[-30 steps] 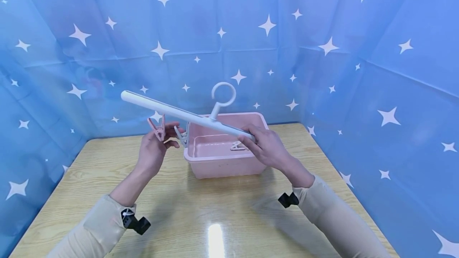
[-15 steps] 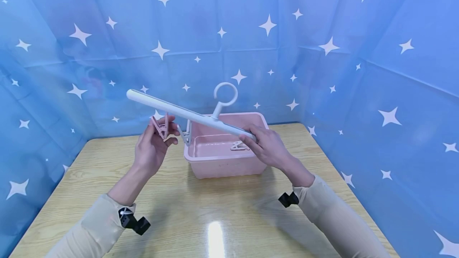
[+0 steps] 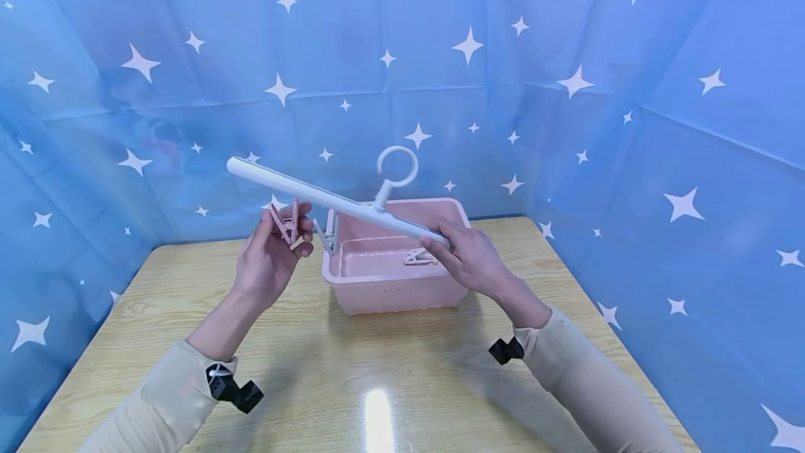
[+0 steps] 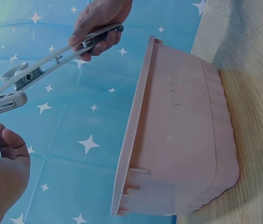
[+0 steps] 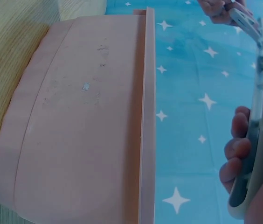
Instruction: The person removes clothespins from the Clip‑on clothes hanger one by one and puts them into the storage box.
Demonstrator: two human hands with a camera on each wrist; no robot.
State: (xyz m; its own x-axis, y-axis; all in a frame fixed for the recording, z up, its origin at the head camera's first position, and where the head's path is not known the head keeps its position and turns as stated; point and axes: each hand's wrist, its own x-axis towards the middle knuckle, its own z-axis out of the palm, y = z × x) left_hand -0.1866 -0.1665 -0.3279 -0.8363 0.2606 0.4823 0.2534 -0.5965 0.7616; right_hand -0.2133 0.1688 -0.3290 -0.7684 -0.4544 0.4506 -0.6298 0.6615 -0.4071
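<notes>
My right hand (image 3: 465,257) grips the right end of a pale blue-white clothes hanger (image 3: 327,198), whose bar tilts up to the left with its round hook on top. Under the bar's left part my left hand (image 3: 270,257) curls its fingers round a pink clip (image 3: 288,224). A grey-blue clip (image 3: 328,236) hangs below the bar nearer the middle. In the left wrist view a clip (image 4: 6,103) hangs from the hanger just above the left fingers (image 4: 14,140). The right wrist view has the right fingers (image 5: 236,148) wrapped round the hanger's end.
A pink plastic basin (image 3: 396,292) stands on the wooden table (image 3: 314,383) beneath the hanger. Another pale clip (image 3: 420,256) shows near the right hand; whether it lies in the basin or hangs from the bar I cannot tell. A blue starry cloth (image 3: 346,33) encloses the table.
The hanger has shifted slightly to the right, and the pink and grey-blue clips have moved with it. My left hand has moved a little left; the right hand stays nearly still.
</notes>
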